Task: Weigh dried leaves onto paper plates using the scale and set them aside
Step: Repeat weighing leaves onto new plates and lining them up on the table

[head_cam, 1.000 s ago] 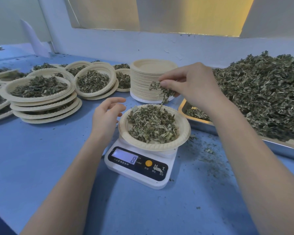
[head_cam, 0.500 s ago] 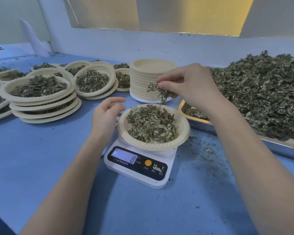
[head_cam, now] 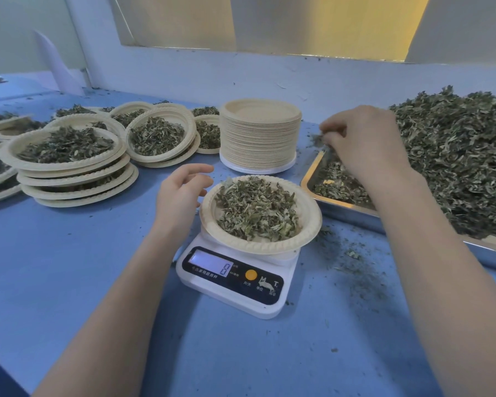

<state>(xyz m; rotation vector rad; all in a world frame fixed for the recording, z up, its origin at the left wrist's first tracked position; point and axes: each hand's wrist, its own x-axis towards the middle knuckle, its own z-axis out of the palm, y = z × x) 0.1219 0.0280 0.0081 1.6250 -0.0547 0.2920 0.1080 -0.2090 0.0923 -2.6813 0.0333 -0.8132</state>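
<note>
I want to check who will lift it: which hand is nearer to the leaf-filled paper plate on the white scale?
Left. The left hand hovers beside the leaf-filled paper plate's left rim; the right hand is over the metal tray.

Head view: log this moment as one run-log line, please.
right hand pinches dried leaves over tray | left hand open beside plate | plate on scale, filled

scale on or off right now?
On. The scale has a lit display showing a digit, apparently 8, with the leaf-filled paper plate sitting on its platform.
</note>
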